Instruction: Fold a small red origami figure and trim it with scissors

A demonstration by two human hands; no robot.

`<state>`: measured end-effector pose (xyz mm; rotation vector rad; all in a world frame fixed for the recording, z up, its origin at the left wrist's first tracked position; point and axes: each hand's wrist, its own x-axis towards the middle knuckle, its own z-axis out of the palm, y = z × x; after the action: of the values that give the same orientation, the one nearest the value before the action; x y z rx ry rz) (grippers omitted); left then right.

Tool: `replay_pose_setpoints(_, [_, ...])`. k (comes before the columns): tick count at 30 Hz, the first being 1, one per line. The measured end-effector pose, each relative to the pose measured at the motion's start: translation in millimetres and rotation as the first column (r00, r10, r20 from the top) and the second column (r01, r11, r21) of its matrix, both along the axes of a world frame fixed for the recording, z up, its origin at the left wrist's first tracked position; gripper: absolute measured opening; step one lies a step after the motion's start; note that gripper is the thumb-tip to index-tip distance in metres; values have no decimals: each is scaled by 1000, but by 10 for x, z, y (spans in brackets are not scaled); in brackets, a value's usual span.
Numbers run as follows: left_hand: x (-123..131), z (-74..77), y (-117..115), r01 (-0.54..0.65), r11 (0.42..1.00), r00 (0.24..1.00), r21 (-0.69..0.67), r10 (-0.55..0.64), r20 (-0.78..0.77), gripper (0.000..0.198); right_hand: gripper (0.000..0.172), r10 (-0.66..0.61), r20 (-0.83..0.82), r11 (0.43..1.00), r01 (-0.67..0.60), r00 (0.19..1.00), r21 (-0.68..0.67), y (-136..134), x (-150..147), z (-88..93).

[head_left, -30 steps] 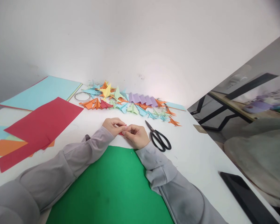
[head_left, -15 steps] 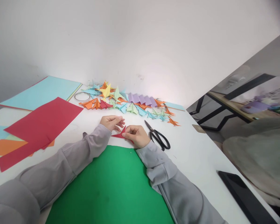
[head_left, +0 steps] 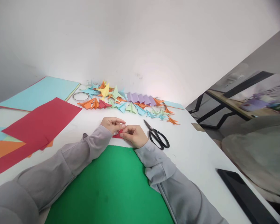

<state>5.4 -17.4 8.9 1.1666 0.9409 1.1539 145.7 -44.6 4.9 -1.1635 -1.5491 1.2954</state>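
Observation:
Both hands meet over a small folded piece of red paper (head_left: 117, 136), just beyond the top edge of a green sheet (head_left: 109, 180). My right hand (head_left: 135, 136) pinches the paper between thumb and fingertips. From the other side, the thumb and fingers of my left hand (head_left: 112, 124) close on its upper part, and most of the paper is hidden behind the fingers. A pair of black-handled scissors (head_left: 156, 135) lies slightly open to the right of my right hand.
Folded paper figures in several colours (head_left: 130, 107) lie along the wall. Red sheets (head_left: 43, 123) and a pale blue stack (head_left: 39, 93) are at left, with a wire ring (head_left: 81, 96) near the figures. A black device (head_left: 245, 193) rests by the right table edge.
My left hand has come down and in from beside the red paper, closing its fingers on it. The paper's pointed tip is now covered. My right hand keeps its pinch.

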Motion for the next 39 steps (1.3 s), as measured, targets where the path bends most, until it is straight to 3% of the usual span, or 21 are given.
replay_pose_setpoints(3, [-1,32,-30,-20,999,998,-39,22,58,28,26,-22,-66,1000,21,998,-24,14,-1,-29])
replay_pose_setpoints(7, [-6,36,-60,-7,1000,1000,2,7,7,37,26,-63,-105,997,58,993,-50,21,-5,-45])
replay_pose_setpoints(15, [-44,-13,-11,45,998,994,48,-41,-97,33,24,-54,-81,998,52,995,-19,7,-9,-8])
replay_pose_setpoints(22, [-31,56,-31,-26,998,999,-58,28,29,45,23,-134,-252,991,127,958,-44,41,4,-25])
replay_pose_setpoints(26, [-33,39,-46,47,999,998,-21,-46,29,53,20,-181,-332,983,170,926,-62,59,16,-36])
replay_pose_setpoints(33, [-71,26,-30,123,992,992,-36,-122,4,47,22,-236,-316,971,212,919,-107,51,9,-22])
replay_pose_setpoints(39, [-92,33,-23,177,984,984,-13,-178,-7,46,34,-221,-250,974,228,943,-1,43,-20,-30])
